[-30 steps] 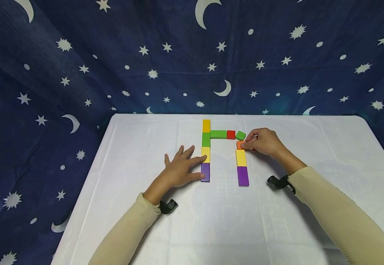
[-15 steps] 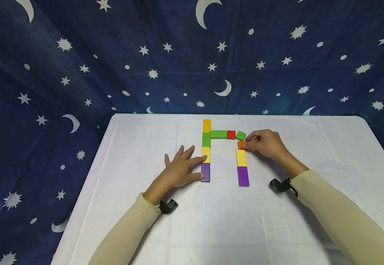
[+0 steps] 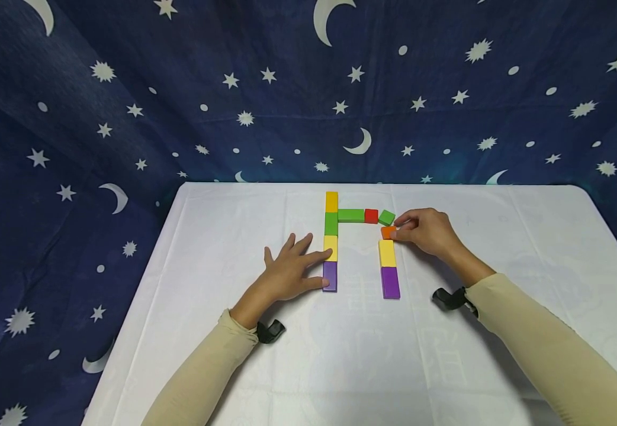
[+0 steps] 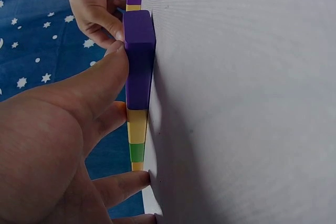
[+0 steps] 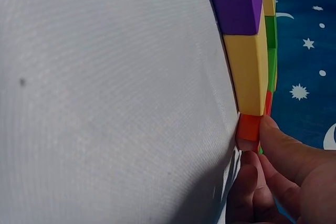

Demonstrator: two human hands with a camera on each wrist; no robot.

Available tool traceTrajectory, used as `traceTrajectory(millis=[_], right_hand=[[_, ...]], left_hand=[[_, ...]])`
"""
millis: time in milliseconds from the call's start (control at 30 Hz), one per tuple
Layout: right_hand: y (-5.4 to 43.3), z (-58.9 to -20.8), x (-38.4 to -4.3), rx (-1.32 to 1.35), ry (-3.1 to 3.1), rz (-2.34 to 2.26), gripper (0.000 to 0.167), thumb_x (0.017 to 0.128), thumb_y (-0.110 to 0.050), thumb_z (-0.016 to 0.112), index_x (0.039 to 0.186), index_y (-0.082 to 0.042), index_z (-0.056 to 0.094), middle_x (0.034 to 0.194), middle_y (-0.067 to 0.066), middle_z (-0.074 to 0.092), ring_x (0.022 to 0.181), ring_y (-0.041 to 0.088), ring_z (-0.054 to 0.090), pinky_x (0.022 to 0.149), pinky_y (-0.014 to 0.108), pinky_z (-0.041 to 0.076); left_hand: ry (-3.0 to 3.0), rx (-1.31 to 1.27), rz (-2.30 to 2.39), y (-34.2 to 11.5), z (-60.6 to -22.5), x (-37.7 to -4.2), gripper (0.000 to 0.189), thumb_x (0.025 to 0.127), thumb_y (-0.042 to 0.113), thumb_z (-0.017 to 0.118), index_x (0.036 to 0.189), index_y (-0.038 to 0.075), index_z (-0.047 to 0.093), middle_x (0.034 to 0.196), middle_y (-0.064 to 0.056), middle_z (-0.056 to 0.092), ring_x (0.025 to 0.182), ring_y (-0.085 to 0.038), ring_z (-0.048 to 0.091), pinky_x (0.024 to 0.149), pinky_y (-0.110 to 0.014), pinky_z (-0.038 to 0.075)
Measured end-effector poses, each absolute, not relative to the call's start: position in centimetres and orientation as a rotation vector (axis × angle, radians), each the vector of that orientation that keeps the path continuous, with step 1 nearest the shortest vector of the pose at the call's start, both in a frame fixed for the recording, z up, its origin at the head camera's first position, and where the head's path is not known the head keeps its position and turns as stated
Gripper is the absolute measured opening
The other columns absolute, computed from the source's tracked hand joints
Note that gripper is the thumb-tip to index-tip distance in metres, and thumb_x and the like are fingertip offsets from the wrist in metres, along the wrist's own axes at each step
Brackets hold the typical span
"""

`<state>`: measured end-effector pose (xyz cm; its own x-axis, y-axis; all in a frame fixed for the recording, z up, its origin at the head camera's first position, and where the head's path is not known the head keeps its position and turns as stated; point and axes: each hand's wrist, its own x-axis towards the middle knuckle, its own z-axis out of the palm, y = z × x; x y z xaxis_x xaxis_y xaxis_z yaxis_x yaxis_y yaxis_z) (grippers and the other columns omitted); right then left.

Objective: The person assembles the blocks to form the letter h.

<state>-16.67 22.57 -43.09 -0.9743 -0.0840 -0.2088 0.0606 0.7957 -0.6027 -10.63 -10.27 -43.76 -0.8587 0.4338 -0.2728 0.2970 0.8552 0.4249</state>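
Note:
My left hand [image 3: 289,275] lies with its fingers spread, its thumb on a purple block [image 3: 330,277] and its index finger on the yellow block [image 3: 330,244] above. Those two continue a column with a green block [image 3: 331,224] and a yellow-orange block [image 3: 331,202]. At right, my right hand [image 3: 428,231] pinches a small orange block [image 5: 248,127] between thumb and fingers. The orange block meets the far end of another yellow block [image 3: 386,254], with a purple block [image 3: 391,283] nearer. Just beyond the right fingertips sits a tilted green block [image 3: 386,218].
A long green block [image 3: 351,216] and a red block [image 3: 371,216] form a row running right from the left column. All lie on a white-covered table [image 3: 223,219]. A dark blue star-patterned cloth [image 3: 287,118] hangs behind and at left.
Over the first half second my right hand shifted slightly to the right, and the orange block moved a little right with it. My left hand has stayed put.

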Motion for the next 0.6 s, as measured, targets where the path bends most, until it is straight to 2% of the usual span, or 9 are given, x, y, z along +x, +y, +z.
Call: traceTrajectory(millis=[600], right_hand=[[22.5,-43.13,-16.88,-0.022,2.768,-0.946,0.035,0.087,-0.031,0.082,0.11,-0.005,0.076,0.086,0.009,0.07,0.088,0.027,0.055,0.073,0.034,0.043]], left_hand=[[2.668,0.545,0.541,-10.27,-43.69,-10.63,0.067,0.089,0.06,0.071,0.15,0.045,0.048,0.172,-0.005,0.021,0.159,-0.041,0.007,0.11,-0.085,0.001]])
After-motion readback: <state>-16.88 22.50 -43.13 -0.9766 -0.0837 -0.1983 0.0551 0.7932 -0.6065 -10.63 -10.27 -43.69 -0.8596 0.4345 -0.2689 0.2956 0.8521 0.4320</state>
